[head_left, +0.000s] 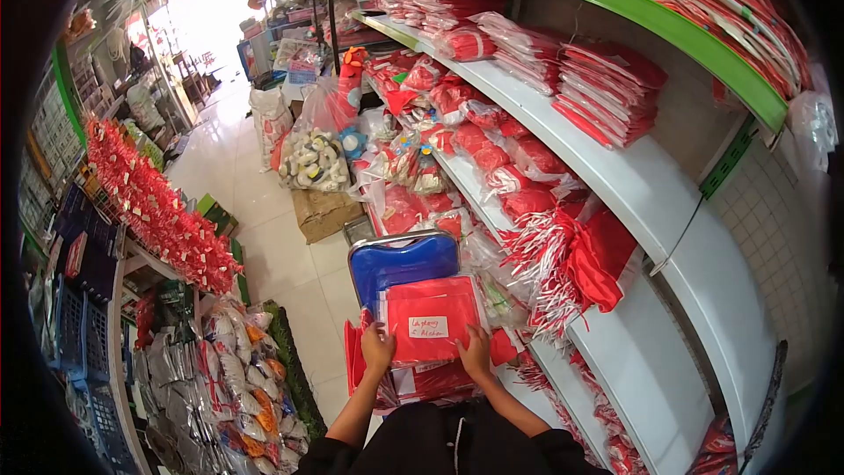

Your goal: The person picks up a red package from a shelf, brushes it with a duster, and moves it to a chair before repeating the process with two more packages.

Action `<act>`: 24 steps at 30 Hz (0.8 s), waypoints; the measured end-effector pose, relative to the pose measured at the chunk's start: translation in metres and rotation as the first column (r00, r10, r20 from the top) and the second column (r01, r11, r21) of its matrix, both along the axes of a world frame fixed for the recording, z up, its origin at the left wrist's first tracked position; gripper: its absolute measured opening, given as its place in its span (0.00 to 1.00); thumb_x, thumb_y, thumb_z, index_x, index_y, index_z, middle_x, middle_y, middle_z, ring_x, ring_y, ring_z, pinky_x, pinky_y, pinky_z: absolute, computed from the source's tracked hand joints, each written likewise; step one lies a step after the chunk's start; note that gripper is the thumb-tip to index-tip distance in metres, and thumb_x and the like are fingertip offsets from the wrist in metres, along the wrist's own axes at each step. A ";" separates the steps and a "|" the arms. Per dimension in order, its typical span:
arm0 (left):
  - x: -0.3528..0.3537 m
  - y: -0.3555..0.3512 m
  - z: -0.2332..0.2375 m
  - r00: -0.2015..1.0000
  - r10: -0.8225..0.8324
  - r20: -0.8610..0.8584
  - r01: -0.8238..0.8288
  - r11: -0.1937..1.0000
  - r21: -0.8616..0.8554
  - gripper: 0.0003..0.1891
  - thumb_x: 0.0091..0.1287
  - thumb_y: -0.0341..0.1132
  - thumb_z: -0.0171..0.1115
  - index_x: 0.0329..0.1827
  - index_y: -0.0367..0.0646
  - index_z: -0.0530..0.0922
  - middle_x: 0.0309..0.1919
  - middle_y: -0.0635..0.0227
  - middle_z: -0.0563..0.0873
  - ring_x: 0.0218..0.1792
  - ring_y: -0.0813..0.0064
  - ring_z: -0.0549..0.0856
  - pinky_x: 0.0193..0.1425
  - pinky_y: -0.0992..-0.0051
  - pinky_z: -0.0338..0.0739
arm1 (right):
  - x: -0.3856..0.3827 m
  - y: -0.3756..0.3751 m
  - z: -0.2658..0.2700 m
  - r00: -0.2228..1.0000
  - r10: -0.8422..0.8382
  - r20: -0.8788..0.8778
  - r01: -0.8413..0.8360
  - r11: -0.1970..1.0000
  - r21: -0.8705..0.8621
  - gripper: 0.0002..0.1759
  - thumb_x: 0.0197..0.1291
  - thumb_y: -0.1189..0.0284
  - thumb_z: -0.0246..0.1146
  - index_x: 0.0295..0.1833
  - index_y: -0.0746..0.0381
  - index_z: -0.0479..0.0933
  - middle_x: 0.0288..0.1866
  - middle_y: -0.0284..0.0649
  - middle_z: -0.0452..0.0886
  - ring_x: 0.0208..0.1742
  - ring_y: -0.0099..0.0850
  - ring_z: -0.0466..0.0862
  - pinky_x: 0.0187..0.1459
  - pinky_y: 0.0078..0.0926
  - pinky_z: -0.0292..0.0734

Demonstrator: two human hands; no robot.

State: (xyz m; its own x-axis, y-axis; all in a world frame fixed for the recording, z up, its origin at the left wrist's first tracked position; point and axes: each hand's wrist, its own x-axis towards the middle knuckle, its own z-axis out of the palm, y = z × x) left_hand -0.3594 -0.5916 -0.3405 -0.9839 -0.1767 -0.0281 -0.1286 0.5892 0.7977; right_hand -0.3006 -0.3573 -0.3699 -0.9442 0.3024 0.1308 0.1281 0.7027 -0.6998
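Observation:
A flat red packet (404, 299) in clear plastic, with a handwritten white label (428, 326), lies on top of a stack of similar red packets (431, 378) in front of me. My left hand (379, 347) grips its lower left edge. At the right edge, my right hand (476, 352) holds the same packet, thumb and fingers along its side. Beyond the packet stands a folding chair with a blue backrest (404, 262) and metal frame. The undersides of both hands' grips are hidden.
On the right, white shelves (607, 176) carry red bagged goods (611, 92) and red-and-white fringed cloth (549, 255). A cardboard box (325, 214) sits on the tiled floor (272, 251) ahead. Along the left are racks with red tagged items (158, 202) and blue crates (83, 334).

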 end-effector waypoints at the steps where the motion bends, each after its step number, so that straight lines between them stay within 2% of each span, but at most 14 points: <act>1: 0.001 0.004 0.000 0.995 0.048 -0.087 -0.052 0.998 -0.047 0.20 0.48 0.37 0.72 0.41 0.37 0.78 0.33 0.55 0.83 0.39 0.55 0.82 0.46 0.62 0.76 | 0.003 0.001 0.001 0.996 -0.065 -0.061 0.059 0.994 -0.095 0.31 0.45 0.68 0.71 0.56 0.66 0.73 0.60 0.53 0.69 0.62 0.47 0.68 0.62 0.42 0.63; 3: 0.006 0.012 0.001 0.956 0.128 -0.264 -0.165 0.978 -0.124 0.22 0.45 0.37 0.75 0.41 0.36 0.78 0.31 0.57 0.83 0.35 0.57 0.83 0.42 0.63 0.77 | 0.010 0.006 0.010 0.974 -0.224 0.015 0.224 0.968 -0.113 0.31 0.42 0.70 0.73 0.55 0.66 0.74 0.58 0.52 0.71 0.60 0.46 0.70 0.60 0.38 0.66; 6: 0.001 0.007 -0.011 0.995 0.087 0.053 -0.089 0.994 0.055 0.25 0.42 0.38 0.78 0.41 0.36 0.78 0.28 0.62 0.83 0.29 0.68 0.82 0.36 0.68 0.76 | 0.015 0.021 0.016 0.924 -0.367 0.109 0.383 0.889 -0.252 0.29 0.41 0.71 0.75 0.52 0.66 0.76 0.50 0.50 0.77 0.51 0.41 0.77 0.52 0.35 0.72; 7: -0.007 0.006 -0.014 0.981 -0.022 0.195 0.000 0.994 0.111 0.24 0.43 0.38 0.77 0.42 0.36 0.78 0.27 0.64 0.83 0.28 0.71 0.81 0.35 0.70 0.76 | 0.016 0.033 0.008 0.907 -0.398 0.139 0.421 0.851 -0.315 0.29 0.40 0.71 0.76 0.51 0.66 0.77 0.46 0.49 0.80 0.47 0.39 0.79 0.48 0.35 0.74; 8: -0.015 0.005 -0.015 0.935 -0.137 0.327 0.081 0.981 0.178 0.24 0.44 0.37 0.77 0.42 0.36 0.78 0.27 0.66 0.83 0.27 0.74 0.79 0.34 0.71 0.75 | 0.013 0.052 -0.052 0.938 -0.338 0.081 0.337 0.828 -0.448 0.22 0.44 0.72 0.75 0.47 0.67 0.79 0.35 0.43 0.83 0.33 0.31 0.82 0.37 0.27 0.76; 9: -0.020 0.007 -0.015 0.858 -0.253 0.446 0.150 0.955 0.255 0.24 0.45 0.36 0.77 0.43 0.36 0.78 0.27 0.67 0.83 0.26 0.77 0.78 0.33 0.73 0.74 | 0.019 0.062 -0.050 0.945 -0.308 0.113 0.318 0.775 -0.546 0.21 0.45 0.73 0.74 0.46 0.67 0.79 0.33 0.41 0.83 0.32 0.29 0.81 0.35 0.26 0.76; 10: -0.021 0.014 0.006 0.815 -0.430 0.388 0.317 0.892 0.324 0.20 0.50 0.32 0.74 0.45 0.38 0.78 0.27 0.72 0.83 0.25 0.82 0.76 0.32 0.75 0.73 | 0.024 0.071 -0.039 0.952 -0.273 0.138 0.297 0.713 -0.636 0.19 0.46 0.73 0.73 0.45 0.68 0.79 0.32 0.39 0.83 0.30 0.27 0.81 0.33 0.24 0.75; 11: -0.026 0.020 -0.002 0.839 -0.470 0.274 0.345 0.849 0.400 0.19 0.51 0.31 0.73 0.46 0.38 0.78 0.28 0.72 0.83 0.26 0.82 0.77 0.33 0.75 0.73 | 0.029 0.078 -0.028 0.959 -0.235 0.157 0.274 0.640 -0.718 0.18 0.47 0.74 0.72 0.45 0.68 0.79 0.30 0.37 0.83 0.28 0.25 0.80 0.31 0.22 0.74; 13: -0.037 0.034 -0.025 0.859 -0.510 0.040 0.415 0.740 0.530 0.18 0.54 0.30 0.70 0.48 0.39 0.78 0.30 0.73 0.83 0.28 0.82 0.78 0.34 0.76 0.74 | 0.040 0.081 0.018 0.942 -0.318 0.106 0.258 0.486 -0.835 0.12 0.51 0.76 0.69 0.41 0.66 0.80 0.27 0.32 0.81 0.25 0.19 0.76 0.26 0.16 0.69; 15: -0.027 0.059 0.041 0.860 -0.507 0.066 0.354 0.684 0.637 0.24 0.58 0.29 0.67 0.58 0.39 0.73 0.47 0.67 0.82 0.47 0.77 0.78 0.53 0.76 0.73 | 0.051 0.092 0.060 0.927 -0.365 0.084 0.213 0.331 -0.919 0.09 0.52 0.77 0.69 0.39 0.65 0.80 0.25 0.29 0.79 0.23 0.15 0.74 0.24 0.14 0.65; 17: -0.032 0.078 0.058 0.806 -0.592 -0.015 0.414 0.547 0.728 0.28 0.59 0.29 0.66 0.63 0.37 0.67 0.54 0.64 0.79 0.54 0.75 0.76 0.60 0.74 0.70 | 0.062 0.107 0.090 0.896 -0.444 0.000 0.153 0.310 -0.938 0.05 0.54 0.78 0.66 0.37 0.63 0.79 0.24 0.26 0.77 0.22 0.12 0.71 0.23 0.10 0.62; 20: -0.044 0.108 0.061 0.762 -0.640 -0.105 0.512 0.494 0.703 0.29 0.61 0.27 0.65 0.65 0.36 0.64 0.56 0.63 0.77 0.55 0.74 0.77 0.60 0.73 0.72 | 0.079 0.130 0.129 0.794 -0.594 -0.131 0.062 0.293 -0.954 0.04 0.55 0.79 0.64 0.38 0.64 0.78 0.26 0.26 0.77 0.23 0.12 0.70 0.24 0.09 0.61; 23: -0.022 0.141 0.157 0.605 -0.787 -0.122 0.539 0.293 0.790 0.27 0.62 0.25 0.62 0.64 0.37 0.64 0.56 0.62 0.78 0.53 0.75 0.78 0.57 0.73 0.76 | 0.122 0.134 0.213 0.776 -0.614 -0.144 0.046 0.283 -0.958 0.04 0.56 0.79 0.64 0.38 0.65 0.78 0.27 0.27 0.78 0.25 0.12 0.72 0.26 0.10 0.63; 24: -0.022 0.154 0.164 0.552 -0.817 -0.167 0.581 0.234 0.779 0.25 0.63 0.23 0.60 0.63 0.38 0.65 0.55 0.63 0.79 0.50 0.76 0.80 0.54 0.74 0.78 | 0.141 0.142 0.220 0.791 -0.596 -0.135 0.074 0.314 -0.947 0.05 0.57 0.79 0.64 0.39 0.65 0.78 0.30 0.29 0.81 0.28 0.13 0.75 0.29 0.12 0.66</act>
State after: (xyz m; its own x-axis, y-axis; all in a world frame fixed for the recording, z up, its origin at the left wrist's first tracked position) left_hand -0.3817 -0.4378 -0.1761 -0.6291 0.7773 0.0096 -0.2053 -0.1780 0.9624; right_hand -0.1598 -0.2156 -0.1500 -0.6455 0.7543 -0.1202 -0.2709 -0.3732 -0.8873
